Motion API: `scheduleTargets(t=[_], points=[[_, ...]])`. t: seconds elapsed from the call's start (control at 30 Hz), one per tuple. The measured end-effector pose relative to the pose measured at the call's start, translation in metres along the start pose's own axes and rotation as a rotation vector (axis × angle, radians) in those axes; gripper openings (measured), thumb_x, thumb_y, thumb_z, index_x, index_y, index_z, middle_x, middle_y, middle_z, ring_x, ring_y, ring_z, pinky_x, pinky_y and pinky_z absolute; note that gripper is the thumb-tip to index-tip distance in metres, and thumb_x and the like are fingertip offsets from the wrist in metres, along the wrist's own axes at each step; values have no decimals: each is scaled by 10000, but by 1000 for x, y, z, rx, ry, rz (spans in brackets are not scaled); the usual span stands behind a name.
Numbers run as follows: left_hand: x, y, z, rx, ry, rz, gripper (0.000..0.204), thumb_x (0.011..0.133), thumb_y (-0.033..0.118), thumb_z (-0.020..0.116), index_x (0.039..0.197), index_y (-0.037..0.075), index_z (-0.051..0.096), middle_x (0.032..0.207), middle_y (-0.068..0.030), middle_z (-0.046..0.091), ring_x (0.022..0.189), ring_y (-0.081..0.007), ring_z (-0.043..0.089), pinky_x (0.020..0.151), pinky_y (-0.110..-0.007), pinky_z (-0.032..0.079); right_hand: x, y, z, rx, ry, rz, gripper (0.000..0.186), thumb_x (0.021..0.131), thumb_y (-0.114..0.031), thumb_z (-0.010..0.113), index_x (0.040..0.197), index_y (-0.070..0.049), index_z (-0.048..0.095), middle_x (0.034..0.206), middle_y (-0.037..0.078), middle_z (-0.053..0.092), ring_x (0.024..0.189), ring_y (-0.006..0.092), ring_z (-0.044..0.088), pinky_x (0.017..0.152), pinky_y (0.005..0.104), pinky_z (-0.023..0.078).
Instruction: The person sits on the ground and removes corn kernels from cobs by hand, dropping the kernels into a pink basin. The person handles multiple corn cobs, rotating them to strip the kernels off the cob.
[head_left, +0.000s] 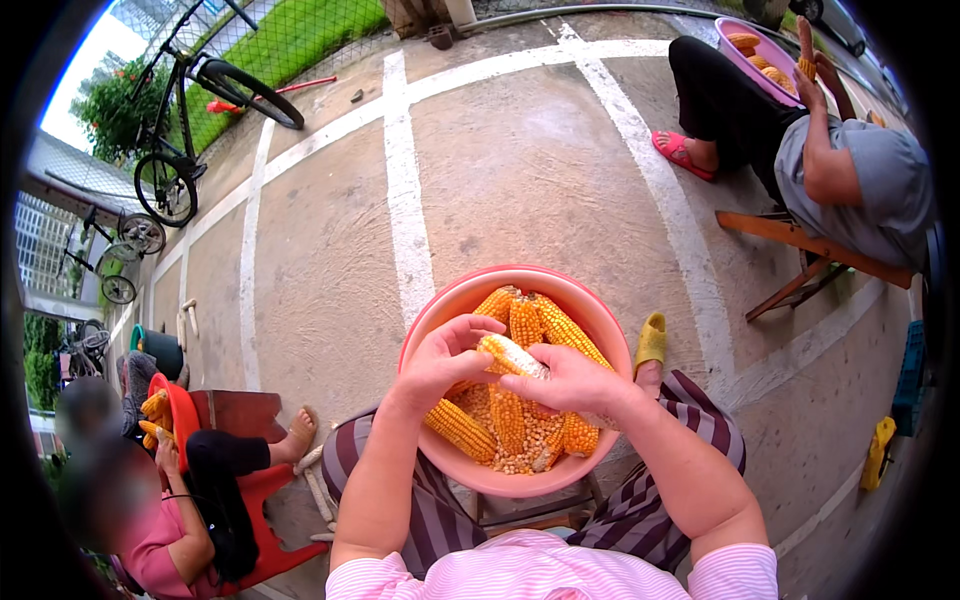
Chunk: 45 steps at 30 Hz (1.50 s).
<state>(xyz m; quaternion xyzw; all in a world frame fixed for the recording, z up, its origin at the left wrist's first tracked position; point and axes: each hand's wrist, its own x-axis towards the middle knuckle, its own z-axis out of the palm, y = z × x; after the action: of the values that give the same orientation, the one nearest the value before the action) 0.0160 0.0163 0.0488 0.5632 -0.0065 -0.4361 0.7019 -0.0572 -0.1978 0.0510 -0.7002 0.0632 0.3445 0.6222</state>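
Over a pink basin (593, 318) on my lap, both my hands hold one corn cob (514, 356). Yellow kernels remain at its left end, while its right part is stripped to the white core. The fingers of my left hand (440, 362) curl around the kernel-covered end. My right hand (580, 382) grips the bare part, with its thumb along the side. Beneath them, whole yellow corn cobs (460, 432) lie around the basin on a bed of loose kernels (540, 436). My hands hide part of the contents.
At the left, a person in pink handles corn over a red basin (180, 410). Another person, on a wooden stool (810, 243) at the right, holds a cob by a pink basin (765, 55). Bicycles (185, 110) stand by the fence. A yellow slipper (651, 340) is beside my basin.
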Motion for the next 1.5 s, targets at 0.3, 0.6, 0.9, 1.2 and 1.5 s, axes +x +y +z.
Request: scheduleTargets(t=[0.3, 0.6, 0.9, 1.2, 1.5], points=[[-13, 11, -9, 184, 128, -86, 277, 878, 53, 725, 1149, 26, 677, 992, -43, 723, 867, -113, 699, 784, -237, 569, 7, 21, 2, -433, 215, -475, 520, 885, -378, 751, 1203, 21, 653, 1117, 156, 667, 1022, 234, 663, 860, 324, 536], [-28, 22, -31, 55, 315, 54, 236, 881, 22, 693, 1112, -1, 653, 1058, -92, 677, 982, -165, 680, 836, -320, 608, 8, -1, 4, 286, 329, -330, 339, 993, -321, 653, 886, -11, 741, 776, -10, 698, 678, 54, 650, 613, 227, 522], [2, -12, 13, -354, 189, 115, 237, 934, 30, 632, 1165, 4, 584, 1133, -92, 630, 1106, -211, 645, 967, -432, 591, 22, -4, 15, 674, 305, -317, 496, 1043, -443, 517, 1280, -8, 527, 1139, 132, 654, 1039, 188, 666, 880, 331, 558], [8, -23, 44, -177, 61, 42, 228, 935, 155, 722, 1126, 35, 687, 1104, -28, 691, 1006, -116, 667, 850, -300, 595, 26, -10, -6, 993, 529, -292, 375, 1045, -389, 517, 1091, -20, 557, 821, 23, 558, 703, 144, 611, 664, 305, 577], [7, -19, 54, 16, 85, 30, 242, 882, 125, 787, 1076, 12, 698, 991, -28, 717, 891, -97, 680, 809, -276, 588, 22, -10, -5, 868, 579, -256, 370, 1028, -394, 552, 1047, -25, 564, 759, 12, 541, 621, 105, 565, 583, 265, 526]])
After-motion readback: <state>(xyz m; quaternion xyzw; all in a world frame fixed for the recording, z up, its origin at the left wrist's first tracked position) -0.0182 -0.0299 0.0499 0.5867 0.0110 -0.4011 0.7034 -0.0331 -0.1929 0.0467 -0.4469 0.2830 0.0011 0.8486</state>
